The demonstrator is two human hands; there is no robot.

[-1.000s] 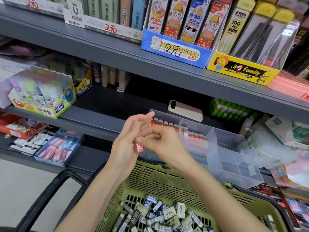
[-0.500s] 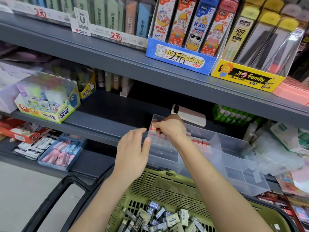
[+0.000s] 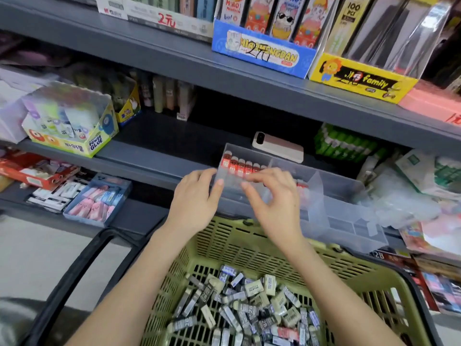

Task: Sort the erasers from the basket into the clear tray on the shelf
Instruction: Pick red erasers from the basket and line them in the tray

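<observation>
Hovering over the left compartment of the clear plastic divided tray [image 3: 349, 221], my right hand [image 3: 274, 196] has its fingers loosely bent and spread, and I see nothing held between them. Its fingertips are just in front of the red-and-white wrapped erasers [image 3: 239, 166] that stand in that compartment. My left hand [image 3: 197, 198] is beside it, fingers straight and relaxed, their tips touching the tray's left wall from outside; it grips nothing.

Those erasers stand on end, long axis upright, white tops up, packed side by side in a row that runs left to right along the tray's far wall. A few more show past my right hand, toward the divider.

The tray sits on the front edge of the grey metal shelf [image 3: 149, 156], slanting toward the right. Just behind it a pale pink phone [image 3: 279, 148] lies flat on the shelf.

Below my forearms is the olive-green slotted plastic basket [image 3: 224, 245], holding a loose heap of grey, white and cream sleeved erasers [image 3: 249, 308] that lie flat and point every which way.
</observation>
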